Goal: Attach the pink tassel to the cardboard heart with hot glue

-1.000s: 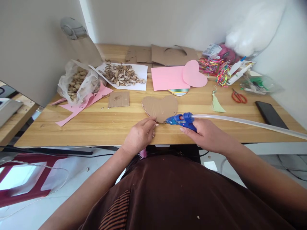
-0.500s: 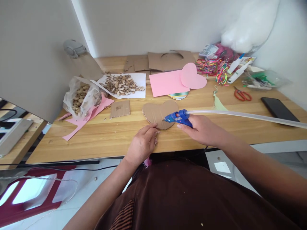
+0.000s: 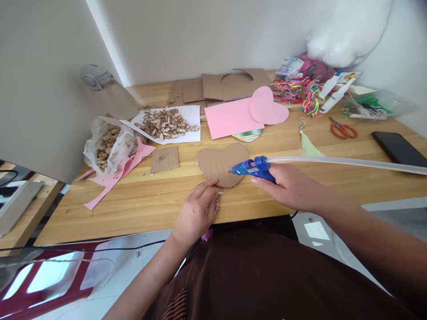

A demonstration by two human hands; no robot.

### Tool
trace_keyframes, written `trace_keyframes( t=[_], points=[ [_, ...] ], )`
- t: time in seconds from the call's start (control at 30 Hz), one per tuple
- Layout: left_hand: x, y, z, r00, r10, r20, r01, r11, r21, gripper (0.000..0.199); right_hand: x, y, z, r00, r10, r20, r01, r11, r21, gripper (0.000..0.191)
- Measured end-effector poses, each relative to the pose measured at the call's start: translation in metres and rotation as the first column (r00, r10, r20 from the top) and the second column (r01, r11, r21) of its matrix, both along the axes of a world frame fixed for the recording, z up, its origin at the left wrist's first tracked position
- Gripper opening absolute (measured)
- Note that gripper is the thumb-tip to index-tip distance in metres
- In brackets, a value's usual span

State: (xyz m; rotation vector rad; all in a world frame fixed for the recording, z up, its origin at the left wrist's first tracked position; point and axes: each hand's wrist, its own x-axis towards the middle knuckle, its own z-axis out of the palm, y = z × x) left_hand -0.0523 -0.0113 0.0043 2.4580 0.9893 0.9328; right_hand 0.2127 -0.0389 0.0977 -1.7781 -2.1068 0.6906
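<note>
Tan heart-shaped corrugated cardboard (image 3: 218, 162) lies flat on the wooden bench (image 3: 140, 198), near edge centre. Right hand (image 3: 298, 186): grip closed around a blue plastic glue gun (image 3: 250, 168), nozzle over the heart; can't tell if it's touching. Clear glue stick (image 3: 333, 162) runs out of frame right. Left hand (image 3: 196, 211): grip narrow on a thin pale cord (image 3: 220, 193), fingertips at the heart's near edge; can't tell if they clamp it. Pink fringe (image 3: 207, 234) below, mostly hidden. Striped disc (image 3: 248, 135) half-covered by pink rectangular paper (image 3: 230, 118).
</note>
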Motion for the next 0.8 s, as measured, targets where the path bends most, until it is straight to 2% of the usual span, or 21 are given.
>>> trace_keyframes(
  t=[0.3, 0.8],
  points=[
    [0.000, 0.000, 0.003, 1.000, -0.008, -0.022, 0.008, 1.000, 0.004, 0.016, 0.000, 0.010, 0.000, 1.000, -0.015, -0.007, 0.015, 1.000, 0.013, 0.027],
    [-0.001, 0.001, 0.003, 0.999, -0.026, -0.021, 0.027, 1.000, 0.008, 0.021, -0.006, 0.018, 0.003, 0.994, -0.019, 0.106, 0.016, 0.999, 0.034, 0.027]
  ],
)
